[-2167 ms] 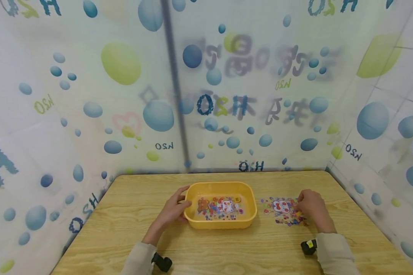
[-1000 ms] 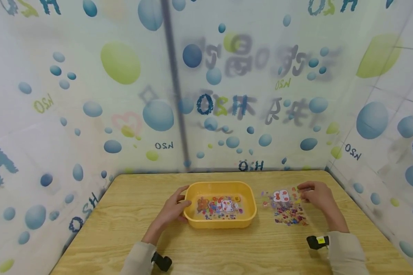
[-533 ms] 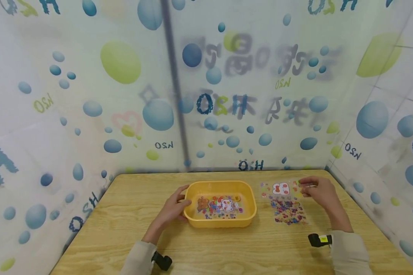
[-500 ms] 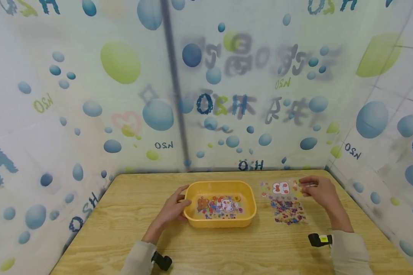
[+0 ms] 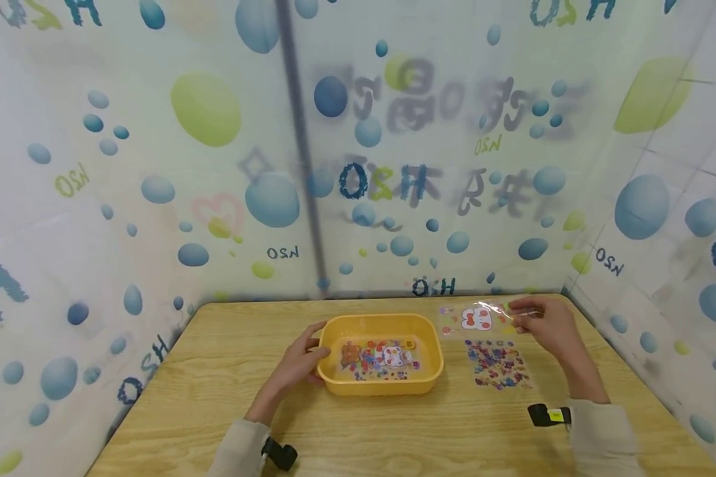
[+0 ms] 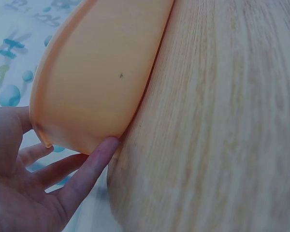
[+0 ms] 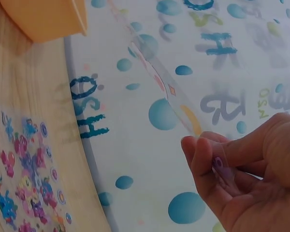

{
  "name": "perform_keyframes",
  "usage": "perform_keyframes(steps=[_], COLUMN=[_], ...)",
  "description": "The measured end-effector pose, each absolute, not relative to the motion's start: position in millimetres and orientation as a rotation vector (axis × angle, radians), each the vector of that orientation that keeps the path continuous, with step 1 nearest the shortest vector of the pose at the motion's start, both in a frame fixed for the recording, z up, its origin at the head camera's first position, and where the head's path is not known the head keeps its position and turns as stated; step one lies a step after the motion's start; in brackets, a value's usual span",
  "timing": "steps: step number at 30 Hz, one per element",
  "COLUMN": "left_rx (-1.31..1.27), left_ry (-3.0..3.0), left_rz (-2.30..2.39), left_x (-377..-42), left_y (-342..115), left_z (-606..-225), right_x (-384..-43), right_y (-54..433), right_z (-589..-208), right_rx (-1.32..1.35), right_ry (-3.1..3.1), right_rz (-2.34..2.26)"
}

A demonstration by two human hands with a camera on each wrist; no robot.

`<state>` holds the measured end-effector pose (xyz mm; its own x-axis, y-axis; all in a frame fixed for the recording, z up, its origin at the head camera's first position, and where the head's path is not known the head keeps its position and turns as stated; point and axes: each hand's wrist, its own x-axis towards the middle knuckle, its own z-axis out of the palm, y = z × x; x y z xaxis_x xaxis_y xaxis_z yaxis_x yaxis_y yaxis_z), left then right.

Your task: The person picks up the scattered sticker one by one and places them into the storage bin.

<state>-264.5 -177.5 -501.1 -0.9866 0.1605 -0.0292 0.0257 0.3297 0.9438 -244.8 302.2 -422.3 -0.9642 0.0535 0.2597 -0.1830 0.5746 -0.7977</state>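
Observation:
My left hand (image 5: 297, 358) holds the left end of a yellow plastic tray (image 5: 382, 389), its thumb over the rim; in the left wrist view its fingers (image 6: 89, 169) touch the outer wall. Between the thumb and fingers of my right hand (image 5: 550, 326) is the right edge of a clear sticker sheet (image 5: 476, 318) with a white rabbit figure. That sheet is raised and seen nearly edge-on in the right wrist view. A second sticker sheet (image 5: 498, 365), covered in small colourful figures, lies flat on the table, nearer the person.
Inside the tray lie clear sticker sheets (image 5: 389, 356) with a brown bear and a white figure. The wooden table (image 5: 382, 437) ends at a patterned curtain (image 5: 215, 199) behind and on both sides.
The right hand has drawn the rabbit sticker sheet away from the person, off the small-figure sheet beneath, lifted it and shifted it slightly left. The left hand stays on the tray.

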Motion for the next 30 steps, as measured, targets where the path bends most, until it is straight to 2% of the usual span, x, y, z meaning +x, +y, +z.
perform_keyframes(steps=[9, 18, 30], left_rx=[0.178, 0.166, 0.185], left_ry=[2.458, 2.466, 2.457], left_rz=[1.743, 1.735, 1.748], left_x=[-264, -265, -264], left_y=[-178, -178, -179], left_z=[-502, -503, -502], right_x=[-248, -254, -269], right_y=[277, 228, 165], right_z=[-424, -424, -414], right_rx=[0.158, 0.115, 0.291], right_ry=[-2.563, -2.666, -2.779], right_rz=[1.341, 1.311, 1.343])
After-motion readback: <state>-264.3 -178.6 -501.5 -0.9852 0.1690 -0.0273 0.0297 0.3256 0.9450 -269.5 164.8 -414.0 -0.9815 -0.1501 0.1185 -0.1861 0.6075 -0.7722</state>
